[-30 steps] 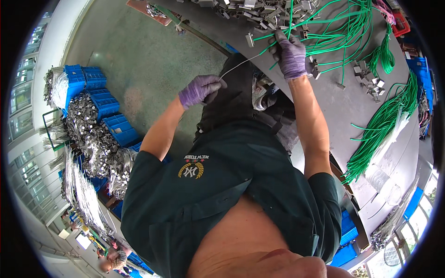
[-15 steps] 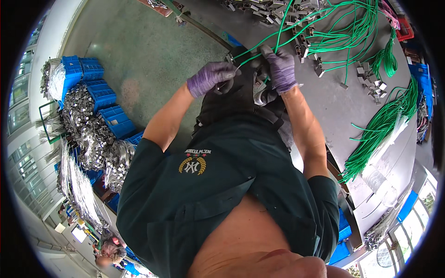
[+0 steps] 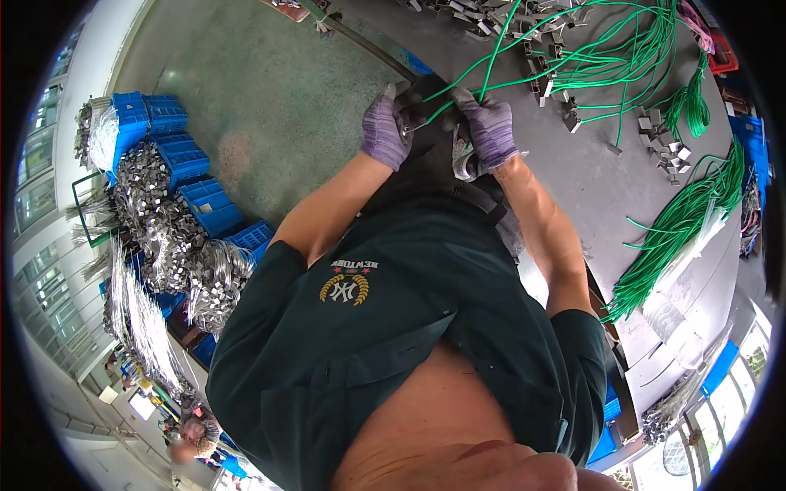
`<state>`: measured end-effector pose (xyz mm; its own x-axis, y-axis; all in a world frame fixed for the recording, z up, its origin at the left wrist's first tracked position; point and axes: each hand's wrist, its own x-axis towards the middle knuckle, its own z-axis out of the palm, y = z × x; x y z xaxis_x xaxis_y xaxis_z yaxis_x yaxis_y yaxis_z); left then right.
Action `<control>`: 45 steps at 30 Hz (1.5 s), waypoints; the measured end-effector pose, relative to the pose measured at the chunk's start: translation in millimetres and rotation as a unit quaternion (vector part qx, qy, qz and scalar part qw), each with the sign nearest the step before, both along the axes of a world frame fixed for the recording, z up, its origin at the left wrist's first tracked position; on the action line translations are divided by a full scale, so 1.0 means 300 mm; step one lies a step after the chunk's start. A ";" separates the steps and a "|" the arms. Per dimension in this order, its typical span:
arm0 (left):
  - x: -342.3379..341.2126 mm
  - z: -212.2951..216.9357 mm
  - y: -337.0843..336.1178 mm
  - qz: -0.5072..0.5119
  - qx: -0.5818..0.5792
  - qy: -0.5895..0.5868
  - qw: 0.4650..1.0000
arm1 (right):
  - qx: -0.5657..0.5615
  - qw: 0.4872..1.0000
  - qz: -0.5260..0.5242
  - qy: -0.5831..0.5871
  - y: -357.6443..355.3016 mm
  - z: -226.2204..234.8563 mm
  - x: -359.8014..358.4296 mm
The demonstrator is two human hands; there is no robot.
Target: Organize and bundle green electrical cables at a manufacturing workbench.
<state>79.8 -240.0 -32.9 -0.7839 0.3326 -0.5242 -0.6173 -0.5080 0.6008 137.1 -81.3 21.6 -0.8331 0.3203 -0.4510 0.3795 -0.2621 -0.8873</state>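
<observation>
- The green cord [image 3: 494,60] sits up at the worktop's near corner, running down to the right hand [image 3: 490,135], whose fingers are closed on it, probably to steady it close to the end.
- The left hand [image 3: 385,135] is just across from it by a thin pale wire [image 3: 416,128]; dark fingertips over dark trousers, so honestly can't tell if it's gripping.
- More green cords fan over the worktop [image 3: 573,192] among loose metal pieces [image 3: 538,79], likely kept within easy reach.
- A green bundle [image 3: 675,241] lies lengthwise further right, I'd guess to avoid tangles.
- Blue crates [image 3: 209,204] stand off left, presumably leaving elbow room.
</observation>
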 end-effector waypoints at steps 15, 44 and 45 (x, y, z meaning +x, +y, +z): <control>-0.208 0.088 0.099 -0.390 -0.421 0.395 0.717 | -0.024 0.997 -0.056 0.051 0.053 -0.129 0.009; 0.023 -0.012 0.141 -0.482 -0.168 0.429 0.745 | 0.201 0.979 0.006 0.016 0.192 -0.047 0.080; 0.028 0.029 0.119 -0.486 -0.212 0.396 0.750 | 0.243 0.968 -0.007 0.065 0.219 -0.006 0.082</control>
